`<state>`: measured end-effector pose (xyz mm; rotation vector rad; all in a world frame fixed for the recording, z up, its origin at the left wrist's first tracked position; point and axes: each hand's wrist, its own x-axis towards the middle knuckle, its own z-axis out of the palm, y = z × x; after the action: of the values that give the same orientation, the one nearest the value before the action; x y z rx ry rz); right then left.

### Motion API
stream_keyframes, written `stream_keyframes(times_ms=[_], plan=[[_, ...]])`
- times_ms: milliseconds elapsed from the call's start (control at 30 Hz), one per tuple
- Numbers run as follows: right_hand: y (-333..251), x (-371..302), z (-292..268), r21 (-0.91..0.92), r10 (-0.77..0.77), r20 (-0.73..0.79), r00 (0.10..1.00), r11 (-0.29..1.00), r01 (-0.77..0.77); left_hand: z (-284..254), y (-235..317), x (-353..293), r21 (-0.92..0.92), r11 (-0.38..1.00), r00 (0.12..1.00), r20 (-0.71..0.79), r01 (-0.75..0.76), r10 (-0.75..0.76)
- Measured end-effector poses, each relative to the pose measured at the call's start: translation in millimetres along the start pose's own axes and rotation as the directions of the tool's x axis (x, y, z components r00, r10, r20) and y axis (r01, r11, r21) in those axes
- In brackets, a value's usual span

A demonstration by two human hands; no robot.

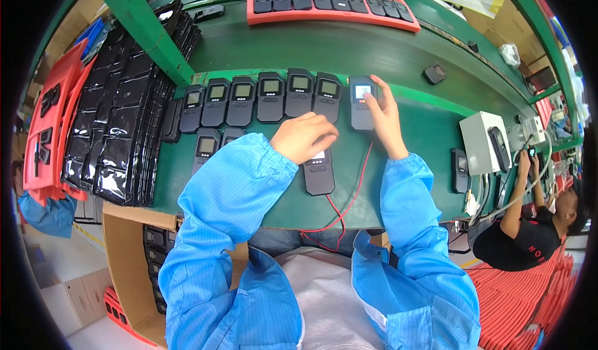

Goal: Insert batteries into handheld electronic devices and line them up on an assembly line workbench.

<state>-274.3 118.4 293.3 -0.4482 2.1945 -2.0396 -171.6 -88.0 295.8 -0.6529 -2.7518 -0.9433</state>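
My right hand [387, 114] grips a dark grey handheld meter [362, 116] with a lit screen, its fingers at the top edge and the thumb over the screen's lower part. My left hand [305, 137] is closed, fingers curled together; whatever they hold is hidden. It covers the top of a second handheld meter [319, 179], whose lower end has a red wire [339, 216] running from it. Beyond the left hand stands a row of similar meters [271, 94] with grey-green screens. Two more meters [206, 146] lie nearer, partly behind my left sleeve.
A red tray [336, 15] of meters sits at the back. Stacked black plastic trays [115, 110] rise at left, above a cardboard box [128, 275]. At right are a small dark device [435, 73], another meter [460, 170], a white box [483, 141] and a co-worker [523, 238].
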Motion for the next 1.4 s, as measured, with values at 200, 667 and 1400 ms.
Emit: stream_keyframes(times_ms=[200,667,1400], plan=[[16,7,-1,-0.19,-0.067,-0.025,0.997,0.98,0.061,-4,-2,1,0.01,1.0,1.0,-0.005,-0.008,0.008],[24,17,-7,-0.282,-0.199,-0.237,0.951,0.951,0.128,-145,-147,108,0.581,0.76,0.951,-0.265,0.291,-0.162],[14,13,5,-0.274,-0.176,-0.276,0.945,0.957,0.098,-163,-462,94,0.68,0.223,0.714,-0.646,0.699,-0.268]])
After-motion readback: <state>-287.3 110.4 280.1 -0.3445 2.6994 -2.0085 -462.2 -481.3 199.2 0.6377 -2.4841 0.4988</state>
